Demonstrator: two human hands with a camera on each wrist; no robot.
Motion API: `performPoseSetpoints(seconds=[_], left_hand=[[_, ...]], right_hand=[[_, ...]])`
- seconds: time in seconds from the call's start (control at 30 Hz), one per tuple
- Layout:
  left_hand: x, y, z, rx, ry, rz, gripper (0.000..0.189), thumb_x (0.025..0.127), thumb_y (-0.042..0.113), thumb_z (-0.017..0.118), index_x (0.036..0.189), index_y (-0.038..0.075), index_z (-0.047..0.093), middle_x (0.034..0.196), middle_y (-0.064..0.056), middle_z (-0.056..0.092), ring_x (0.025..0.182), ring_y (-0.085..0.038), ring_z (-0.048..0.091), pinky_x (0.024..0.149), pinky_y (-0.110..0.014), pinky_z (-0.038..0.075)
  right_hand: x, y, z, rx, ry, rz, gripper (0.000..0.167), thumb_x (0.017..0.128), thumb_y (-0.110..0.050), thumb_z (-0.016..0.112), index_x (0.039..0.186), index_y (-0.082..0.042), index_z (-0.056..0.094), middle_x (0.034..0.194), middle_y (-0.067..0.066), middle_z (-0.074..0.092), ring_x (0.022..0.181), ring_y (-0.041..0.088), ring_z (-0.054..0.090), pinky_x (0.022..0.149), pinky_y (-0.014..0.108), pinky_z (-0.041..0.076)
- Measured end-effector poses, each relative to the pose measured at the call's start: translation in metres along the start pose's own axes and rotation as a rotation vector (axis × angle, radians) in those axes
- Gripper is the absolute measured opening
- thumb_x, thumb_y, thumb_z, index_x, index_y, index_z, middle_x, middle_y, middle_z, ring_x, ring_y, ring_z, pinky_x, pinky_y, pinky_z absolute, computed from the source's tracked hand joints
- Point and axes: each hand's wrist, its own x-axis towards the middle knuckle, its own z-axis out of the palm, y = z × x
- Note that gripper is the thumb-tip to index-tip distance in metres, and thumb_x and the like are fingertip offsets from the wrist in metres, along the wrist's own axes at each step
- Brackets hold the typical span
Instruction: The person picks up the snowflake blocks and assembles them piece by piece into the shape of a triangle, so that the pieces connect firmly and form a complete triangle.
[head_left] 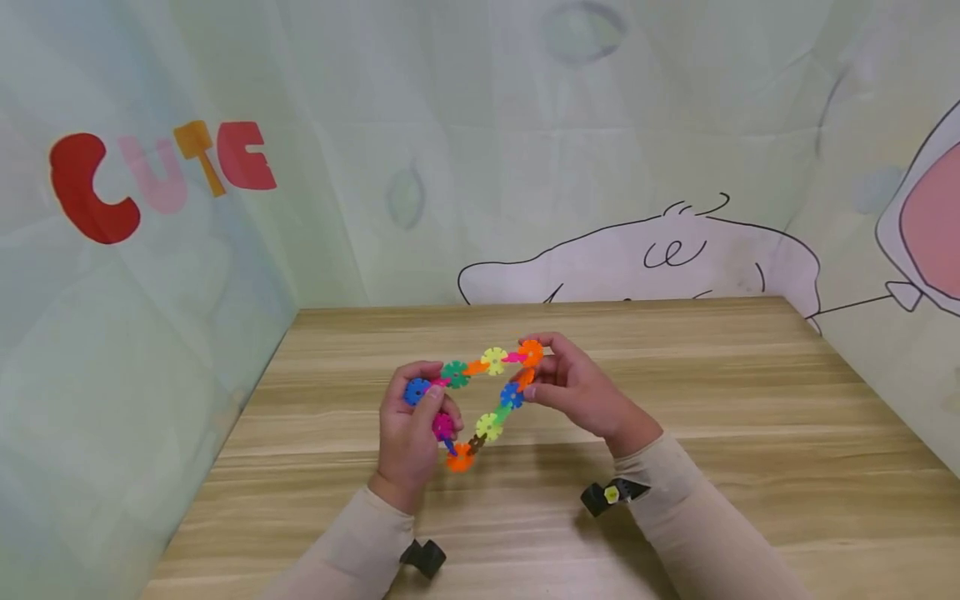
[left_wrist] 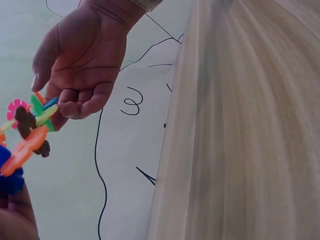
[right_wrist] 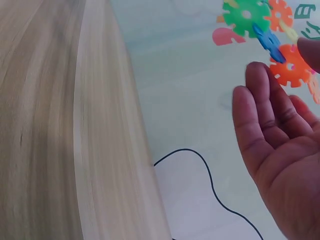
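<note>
Both hands hold up a loop of interlocking plastic snowflake discs (head_left: 494, 361), raised above the table. At the loop's left end, my left hand (head_left: 408, 433) pinches it by a blue disc (head_left: 417, 392), thumb in front. A magenta disc (head_left: 443, 427) sits near those fingers, which hide part of the chain. My right hand (head_left: 581, 387) grips the other end near an orange disc (head_left: 531, 354), its thumb close to a lower blue disc (head_left: 512, 395). Another orange disc (head_left: 461, 457) hangs lowest. In the right wrist view, the right hand's fingers (right_wrist: 260, 105) are bent beside the discs (right_wrist: 290, 65).
A wood-grain table (head_left: 315, 517) lies beneath the hands. Printed fabric walls (head_left: 360, 167) rise behind it and at both sides, with coloured letters on the left. Black cameras (head_left: 423, 558) are strapped to both wrists.
</note>
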Motion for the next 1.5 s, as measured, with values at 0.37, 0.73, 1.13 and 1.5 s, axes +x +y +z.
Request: performPoseSetpoints(seconds=[0.37,0.73,1.13,1.5], left_hand=[[-0.001,-0.003,0.0,0.025,-0.046,0.006,0.022,0.106,-0.003,0.048,0.126,-0.009,0.054,0.083,-0.006,0.063,0.062,-0.012,0.066,0.057,-0.026,0.061],[-0.004,-0.005,0.0,0.086,-0.089,-0.029,0.023,0.106,-0.001,0.051,0.128,-0.002,0.058,0.089,-0.005,0.068,0.074,-0.014,0.074,0.069,-0.03,0.064],[-0.003,-0.007,0.0,0.168,-0.203,-0.11,0.024,0.104,-0.002,0.054,0.128,0.003,0.056,0.117,-0.018,0.06,0.088,-0.018,0.078,0.081,-0.033,0.065],[0.0,-0.008,0.0,0.243,-0.268,-0.198,0.034,0.102,-0.002,0.056,0.135,0.006,0.053,0.118,-0.029,0.068,0.083,-0.026,0.078,0.078,-0.033,0.064]], right_hand=[[-0.001,0.001,0.001,-0.053,0.071,-0.018,0.066,0.099,0.004,0.066,0.155,-0.014,0.037,0.115,0.023,0.071,0.101,0.025,0.072,0.091,0.034,0.062],[-0.002,0.001,0.002,-0.113,0.149,-0.084,0.057,0.097,0.004,0.067,0.149,-0.01,0.048,0.109,0.022,0.071,0.095,0.024,0.072,0.087,0.033,0.063],[-0.005,0.002,-0.003,-0.186,0.261,-0.117,0.049,0.092,0.005,0.069,0.14,-0.004,0.063,0.1,0.02,0.072,0.083,0.021,0.068,0.075,0.027,0.062],[-0.004,0.003,-0.009,-0.25,0.259,-0.121,0.059,0.096,0.001,0.065,0.154,-0.011,0.054,0.095,0.014,0.069,0.08,0.021,0.065,0.073,0.027,0.06]])
